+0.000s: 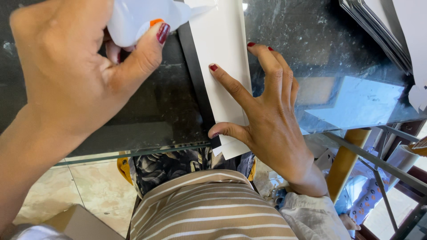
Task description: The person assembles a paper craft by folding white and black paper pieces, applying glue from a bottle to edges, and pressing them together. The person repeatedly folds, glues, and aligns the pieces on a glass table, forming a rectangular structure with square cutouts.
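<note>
In the head view, the left hand (66, 66) is closed around a small white squeeze bottle (142, 18) with an orange part near its neck; the thumb presses on its side and the nozzle points toward the white paper strip (224, 53). This strip lies on the glass table (338, 58), along a black strip (195, 80) at its left edge, and its near end passes a little over the table edge. The right hand (271, 120) is spread wide and flat, with the fingertips (213, 68) pressing on the paper and the thumb at its near end.

The paper looks light and thin, so I think it slides easily on smooth glass; flat pressure near the edges holds it better than pinching. The bottle seems soft and light, best gripped around its body.

At the far right is a stack of sheets (378, 31).
</note>
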